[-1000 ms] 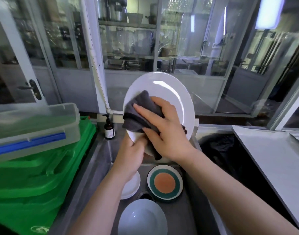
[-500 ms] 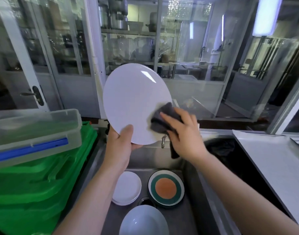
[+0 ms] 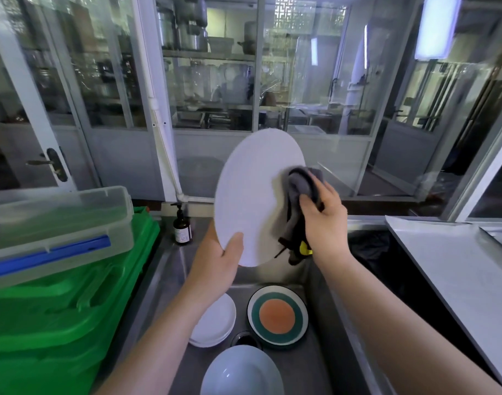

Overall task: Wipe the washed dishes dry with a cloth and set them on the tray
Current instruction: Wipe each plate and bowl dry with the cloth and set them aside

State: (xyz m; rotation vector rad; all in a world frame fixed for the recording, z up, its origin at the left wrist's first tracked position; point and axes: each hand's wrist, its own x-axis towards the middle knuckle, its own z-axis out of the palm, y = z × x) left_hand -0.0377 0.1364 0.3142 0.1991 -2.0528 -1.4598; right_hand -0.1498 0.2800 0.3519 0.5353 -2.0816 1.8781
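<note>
A large white plate (image 3: 252, 195) stands upright above the sink. My left hand (image 3: 218, 266) grips its lower left rim, thumb on the face. My right hand (image 3: 325, 223) holds a dark grey cloth (image 3: 298, 201) bunched against the plate's right edge; the cloth's tail with a yellow tag hangs below. In the sink (image 3: 323, 323) lie a stack of small white plates (image 3: 215, 323), a plate with green ring and orange centre (image 3: 277, 316) and a pale blue bowl (image 3: 241, 372).
Green plastic crates (image 3: 59, 317) with a clear lidded box (image 3: 56, 223) on top fill the left. A brown pump bottle (image 3: 182, 228) stands at the sink's back corner. A steel counter (image 3: 457, 269) runs along the right. Glass partitions stand behind.
The plate was turned from front to back and shifted right. My right hand with the cloth moved from the plate's face to its right edge, then a little higher.
</note>
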